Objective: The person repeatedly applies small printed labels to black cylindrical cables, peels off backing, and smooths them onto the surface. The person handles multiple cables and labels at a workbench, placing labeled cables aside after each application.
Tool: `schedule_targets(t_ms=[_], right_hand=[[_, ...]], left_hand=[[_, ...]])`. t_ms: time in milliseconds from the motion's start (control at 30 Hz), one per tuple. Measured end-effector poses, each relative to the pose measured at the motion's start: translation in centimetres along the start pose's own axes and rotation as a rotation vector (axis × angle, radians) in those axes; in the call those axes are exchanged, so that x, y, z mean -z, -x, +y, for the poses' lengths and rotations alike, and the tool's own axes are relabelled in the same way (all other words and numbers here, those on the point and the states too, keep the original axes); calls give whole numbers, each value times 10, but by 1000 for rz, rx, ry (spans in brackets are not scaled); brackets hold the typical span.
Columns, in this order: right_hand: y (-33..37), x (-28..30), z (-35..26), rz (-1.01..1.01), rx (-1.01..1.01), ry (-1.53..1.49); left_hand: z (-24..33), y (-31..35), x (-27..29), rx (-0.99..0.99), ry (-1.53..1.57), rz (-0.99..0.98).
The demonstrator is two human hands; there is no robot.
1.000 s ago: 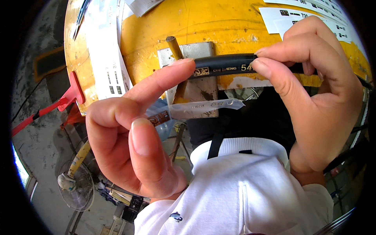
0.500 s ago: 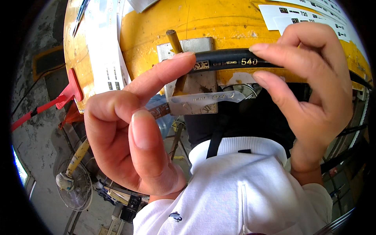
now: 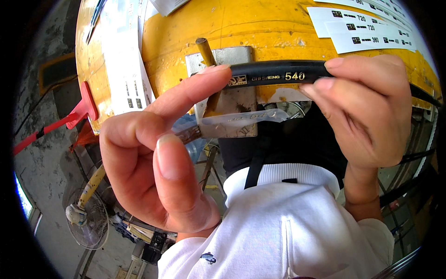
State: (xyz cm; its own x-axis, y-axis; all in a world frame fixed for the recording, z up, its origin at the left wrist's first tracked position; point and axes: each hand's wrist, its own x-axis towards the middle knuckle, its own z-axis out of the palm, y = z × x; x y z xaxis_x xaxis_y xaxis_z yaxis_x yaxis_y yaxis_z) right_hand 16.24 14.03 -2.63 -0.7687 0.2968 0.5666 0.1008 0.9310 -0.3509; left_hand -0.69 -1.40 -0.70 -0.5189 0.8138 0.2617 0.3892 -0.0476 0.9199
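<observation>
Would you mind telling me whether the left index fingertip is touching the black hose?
Touching. The head view shows the left hand with its index fingertip pressed against the black hose, with no gap between them.

A black hose [image 3: 278,72] with gold print is crossing a yellow drum [image 3: 260,23]; white labels [image 3: 367,32] and a red lever [image 3: 86,104] are showing.

Black hose [image 3: 278,73] lifted slightly; left forefinger [image 3: 195,90] follows.

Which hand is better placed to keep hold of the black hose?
Right. The right hand already pinches the black hose between thumb and fingers; the left hand only touches its end with one fingertip.
</observation>
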Motion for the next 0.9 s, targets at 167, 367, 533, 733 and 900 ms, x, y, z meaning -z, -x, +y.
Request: schedule_targets(t_ms=[167,367,533,733,900], right_hand=[[0,-7,-7,71,-70,5],[1,-2,-2,-1,56,21],[6,-4,3,24,59,74],[9,-11,0,50,27,7],[2,-4,0,11,56,-27]], left_hand=[[1,2,-2,10,-33,31],[0,2,-5,15,-26,54],[5,1,-5,28,11,31],[2,2,-7,22,-35,44],[3,1,-5,29,-36,69]])
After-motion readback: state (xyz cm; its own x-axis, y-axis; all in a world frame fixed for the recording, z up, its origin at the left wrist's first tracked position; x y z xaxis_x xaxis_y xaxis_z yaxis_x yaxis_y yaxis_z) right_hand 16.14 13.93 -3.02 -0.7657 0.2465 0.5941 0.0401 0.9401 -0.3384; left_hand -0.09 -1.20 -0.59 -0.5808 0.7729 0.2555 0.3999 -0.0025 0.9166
